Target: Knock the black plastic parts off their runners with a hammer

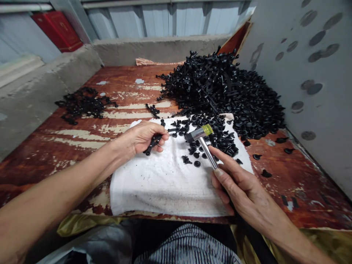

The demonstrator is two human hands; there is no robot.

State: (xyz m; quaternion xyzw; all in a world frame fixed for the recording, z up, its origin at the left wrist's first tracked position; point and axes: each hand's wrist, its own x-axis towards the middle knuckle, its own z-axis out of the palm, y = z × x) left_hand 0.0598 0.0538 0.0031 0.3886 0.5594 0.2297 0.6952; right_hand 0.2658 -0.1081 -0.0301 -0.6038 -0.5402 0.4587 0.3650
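Observation:
My left hand (148, 137) is closed on a branched black plastic part (152, 145), holding it just over the white cloth (159, 194). Fingers hide some of that part. In my right hand (236, 179) is a small mallet (200, 135) with a shiny metal neck, one yellow face and one dark face. Its head sits above the cloth, to the right of my left hand. Beneath and beyond the mallet lie many small round black plastic pieces (224, 143), scattered over the cloth.
A tall heap of black parts (209, 84) fills the back right of the worn red-brown table (123, 88). At the left lies a smaller pile of branched black parts (84, 104). A grey spotted panel (308, 73) borders the right side; a low concrete ledge (154, 49) runs behind.

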